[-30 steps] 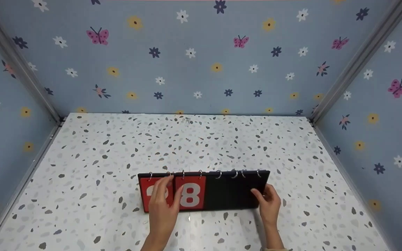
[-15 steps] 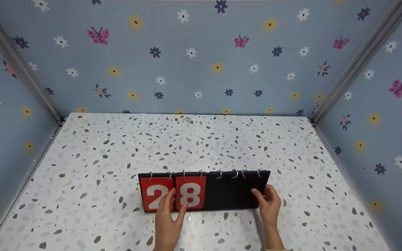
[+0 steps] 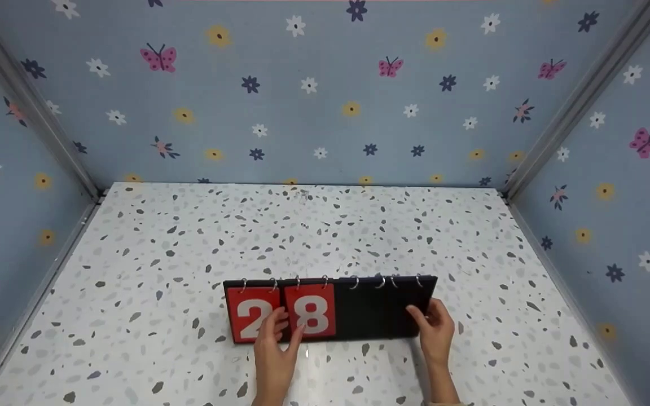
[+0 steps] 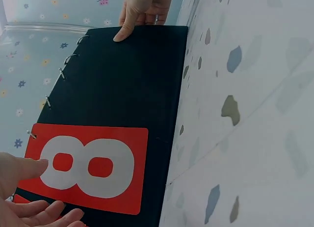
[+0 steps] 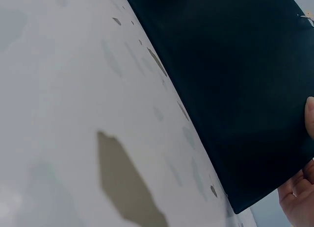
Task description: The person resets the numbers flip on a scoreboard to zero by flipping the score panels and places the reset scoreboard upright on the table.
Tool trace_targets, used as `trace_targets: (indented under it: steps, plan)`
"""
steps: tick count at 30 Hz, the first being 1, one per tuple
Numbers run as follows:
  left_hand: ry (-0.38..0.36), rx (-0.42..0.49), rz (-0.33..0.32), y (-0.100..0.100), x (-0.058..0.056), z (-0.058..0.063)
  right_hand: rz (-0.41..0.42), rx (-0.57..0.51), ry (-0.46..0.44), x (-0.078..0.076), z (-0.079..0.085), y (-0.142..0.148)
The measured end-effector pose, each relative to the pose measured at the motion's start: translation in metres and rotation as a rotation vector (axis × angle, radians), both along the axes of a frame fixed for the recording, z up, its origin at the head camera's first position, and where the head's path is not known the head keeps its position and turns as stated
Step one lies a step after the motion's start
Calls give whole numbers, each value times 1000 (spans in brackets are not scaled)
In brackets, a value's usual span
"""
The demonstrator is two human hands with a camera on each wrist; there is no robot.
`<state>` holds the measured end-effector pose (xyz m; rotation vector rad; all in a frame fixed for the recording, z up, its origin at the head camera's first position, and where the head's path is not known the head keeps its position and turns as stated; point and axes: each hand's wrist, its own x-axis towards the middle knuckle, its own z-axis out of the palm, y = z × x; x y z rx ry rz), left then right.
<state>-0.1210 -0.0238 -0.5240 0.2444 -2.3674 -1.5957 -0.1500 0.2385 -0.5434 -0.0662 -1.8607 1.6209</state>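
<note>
Gripping the black board's (image 3: 378, 313) right end, the right hand (image 3: 437, 332) lays its thumb on the front; the left hand (image 3: 275, 352), thumb and fingers apart, is before its left half. Speckled tabletop (image 3: 313, 231) extends behind the board. Red cards hang across its left half: the "2" card (image 3: 249, 313) outermost, the "8" card (image 3: 311, 310) nearer centre. Metal rings (image 3: 244, 283) line its top edge.

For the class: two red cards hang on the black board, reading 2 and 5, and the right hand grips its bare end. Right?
The 5 is wrong: the second red card reads 8, as the head view shows. The rest holds.
</note>
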Motion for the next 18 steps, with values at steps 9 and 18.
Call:
trace_targets:
  steps: [9, 18]
  plan:
    - [49, 34, 28, 0, -5, -4, 0, 4, -9, 1, 4, -1]
    - [62, 45, 44, -3, -9, -4, 4, -5, -1, -1, -1, 1]
